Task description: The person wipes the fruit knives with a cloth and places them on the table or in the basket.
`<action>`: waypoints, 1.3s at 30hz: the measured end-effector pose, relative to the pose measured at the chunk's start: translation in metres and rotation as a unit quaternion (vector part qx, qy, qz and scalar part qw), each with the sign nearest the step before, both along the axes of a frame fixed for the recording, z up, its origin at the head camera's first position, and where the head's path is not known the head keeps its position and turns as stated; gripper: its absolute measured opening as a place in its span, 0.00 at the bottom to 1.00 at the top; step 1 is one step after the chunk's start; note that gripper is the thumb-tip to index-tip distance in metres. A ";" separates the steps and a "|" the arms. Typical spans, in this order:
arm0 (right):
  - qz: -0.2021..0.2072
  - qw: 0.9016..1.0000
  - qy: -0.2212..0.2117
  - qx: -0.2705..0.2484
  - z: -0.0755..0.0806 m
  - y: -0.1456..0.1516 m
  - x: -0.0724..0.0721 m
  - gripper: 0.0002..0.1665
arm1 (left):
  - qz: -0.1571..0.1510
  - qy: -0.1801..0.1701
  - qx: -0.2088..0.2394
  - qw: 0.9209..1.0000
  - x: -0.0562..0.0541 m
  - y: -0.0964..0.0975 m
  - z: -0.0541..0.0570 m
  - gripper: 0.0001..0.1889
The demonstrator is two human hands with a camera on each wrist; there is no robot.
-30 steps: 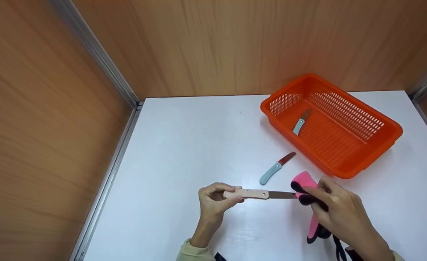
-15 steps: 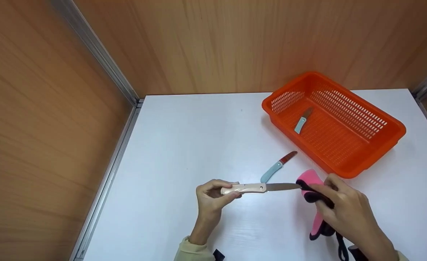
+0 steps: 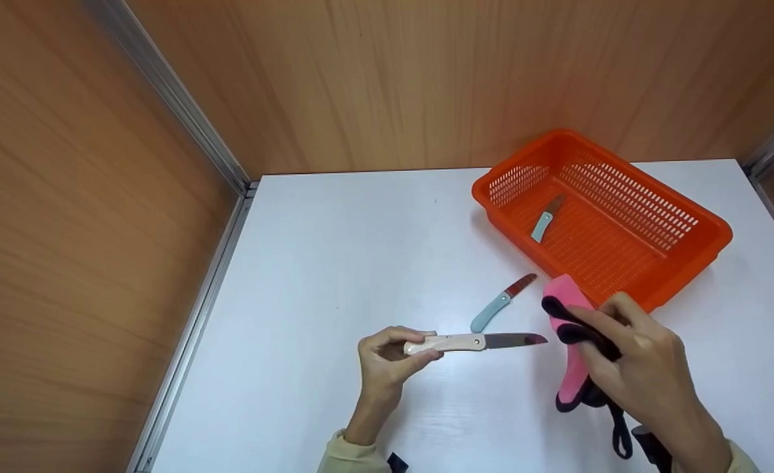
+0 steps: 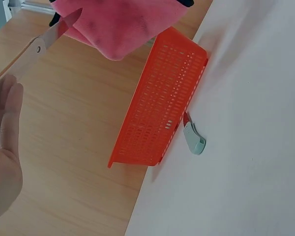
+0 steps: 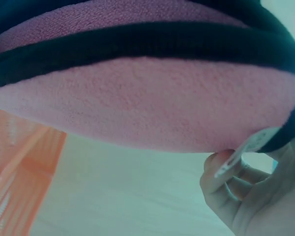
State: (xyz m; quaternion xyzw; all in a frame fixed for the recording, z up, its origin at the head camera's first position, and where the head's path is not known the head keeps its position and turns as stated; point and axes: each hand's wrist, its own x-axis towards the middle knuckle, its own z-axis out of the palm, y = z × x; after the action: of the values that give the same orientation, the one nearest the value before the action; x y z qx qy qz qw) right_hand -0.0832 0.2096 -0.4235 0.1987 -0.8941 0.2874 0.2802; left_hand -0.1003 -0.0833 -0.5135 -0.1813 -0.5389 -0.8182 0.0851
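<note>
Near the front of the table, my left hand (image 3: 384,368) pinches the cream handle of a folding knife (image 3: 459,342) between thumb and fingers. Its blade is unfolded and points right, with a reddish patch at the tip. My right hand (image 3: 637,368) grips a bunched pink cloth (image 3: 563,289) with black edging, just to the right of the blade tip. A gap shows between cloth and tip in the head view. In the right wrist view the cloth (image 5: 137,98) fills the upper part.
An orange slotted basket (image 3: 623,276) stands at the back right, holding a small knife with a pale blue handle (image 3: 541,227). Another pale blue-handled knife (image 3: 492,311), its blade reddish, lies on the white table (image 3: 334,263) before the basket. Wooden panels (image 3: 393,85) enclose the table.
My right hand has drawn the pink cloth off the blade tip and lifted it up and right, baring the reddish tip. My left hand has stayed nearly still with the folding knife.
</note>
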 end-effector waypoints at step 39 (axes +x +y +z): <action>0.093 0.992 -0.014 0.087 0.003 -0.043 0.008 0.20 | -0.013 0.040 0.036 0.998 0.004 0.005 0.010 0.11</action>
State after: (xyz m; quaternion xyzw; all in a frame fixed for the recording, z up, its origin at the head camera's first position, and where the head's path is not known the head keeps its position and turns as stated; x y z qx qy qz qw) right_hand -0.0747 0.1670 -0.4207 0.3006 -0.8971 0.2366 0.2211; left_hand -0.0968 -0.0784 -0.5033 -0.2176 -0.5029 -0.8303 0.1019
